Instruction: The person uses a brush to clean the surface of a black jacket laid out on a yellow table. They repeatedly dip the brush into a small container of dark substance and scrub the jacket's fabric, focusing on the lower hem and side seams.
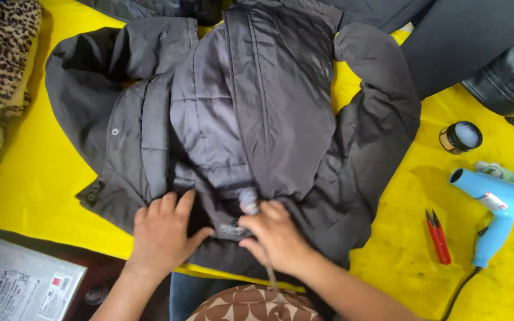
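Both hands worked at the near hem of a grey quilted jacket spread open on the yellow table cover. Left hand lay flat on the lining, fingers spread, palm down, holding nothing. Right hand was closed narrowly around a small greyish object, pressing its tip against the lining just beside the left hand; its kind could not be told. Jacket covered the middle of the cover, sleeves out toward the left and right edges. Toward the right edge: red thread snips, a blue hair dryer with cord, a small dark jar. Leopard-print fabric lay at the far left corner.
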